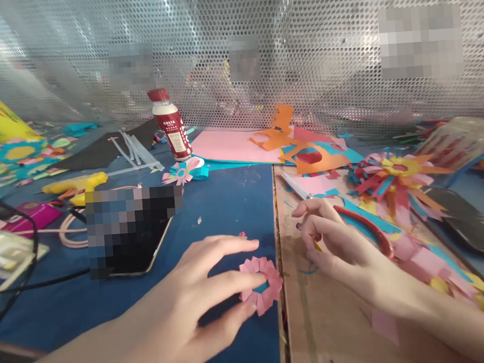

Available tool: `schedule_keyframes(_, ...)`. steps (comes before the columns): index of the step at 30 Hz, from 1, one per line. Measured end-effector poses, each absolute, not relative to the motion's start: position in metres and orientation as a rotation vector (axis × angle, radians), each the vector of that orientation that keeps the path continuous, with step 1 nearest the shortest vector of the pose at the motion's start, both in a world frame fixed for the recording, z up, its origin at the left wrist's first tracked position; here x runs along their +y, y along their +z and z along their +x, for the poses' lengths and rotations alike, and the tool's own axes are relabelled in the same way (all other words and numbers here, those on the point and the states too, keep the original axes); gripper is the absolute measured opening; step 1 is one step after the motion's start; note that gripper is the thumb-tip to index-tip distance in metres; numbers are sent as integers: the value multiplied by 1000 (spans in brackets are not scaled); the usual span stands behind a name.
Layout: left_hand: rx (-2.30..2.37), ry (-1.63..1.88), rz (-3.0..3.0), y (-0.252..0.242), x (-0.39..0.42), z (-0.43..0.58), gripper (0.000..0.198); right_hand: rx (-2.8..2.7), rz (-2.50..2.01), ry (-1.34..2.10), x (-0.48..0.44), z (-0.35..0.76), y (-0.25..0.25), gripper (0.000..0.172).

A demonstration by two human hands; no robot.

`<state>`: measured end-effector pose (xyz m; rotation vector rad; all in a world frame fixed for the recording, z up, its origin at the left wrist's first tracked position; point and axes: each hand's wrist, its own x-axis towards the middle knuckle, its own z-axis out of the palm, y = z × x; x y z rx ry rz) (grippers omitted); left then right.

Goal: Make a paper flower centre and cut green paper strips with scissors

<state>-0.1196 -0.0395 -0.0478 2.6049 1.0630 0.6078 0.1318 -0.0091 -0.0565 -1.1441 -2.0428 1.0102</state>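
Where the blue worktop [227,204] meets a brown board [318,320], a pink paper rosette [268,269] lies flat on the blue side, just left of the seam. The left hand [196,295] reaches to it from the near left. Its fingers are loosely fanned, with one fingertip at the rosette's hollow centre and the thumb against its near edge, so the paper is lightly pinched between them. The right hand [337,244] rests over the board just right of the seam, its fingers curled in close together. I cannot tell whether they pinch anything. Red-handled scissors [372,230] lie right beside its knuckles.

To the left, a dark phone [147,249] lies on the worktop. Farther left and beyond it are a yellow glue gun [74,185] and a bunch of clear glue sticks [134,150]. A bottle with a red cap [170,124] stands upright at the far side, with a small paper flower [181,173] just in front of it. A pink sheet [227,146] and orange cut-outs [284,134] lie at the far middle, and a large multicoloured paper flower [395,179] sits to the right.
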Motion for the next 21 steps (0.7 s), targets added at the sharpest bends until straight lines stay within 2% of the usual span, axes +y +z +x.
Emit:
schedule_keyframes(6, 1060, 625, 2479, -31, -24, -91, 24, -2050, -1079, 991, -9, 134, -56, 11)
schedule_keyframes(10, 1135, 504, 2336, -23, -11, -65, 17, -2014, -1036, 983, -9, 135, -58, 12)
schedule_keyframes(17, 1093, 429, 2021, -23, 8, -44, 44, -1914, -1044, 939, -5, 138, -62, 9)
schedule_keyframes(21, 1043, 543, 1974, -32, 15, -45, 41, -1956, -1066, 860, -8, 136, -58, 22)
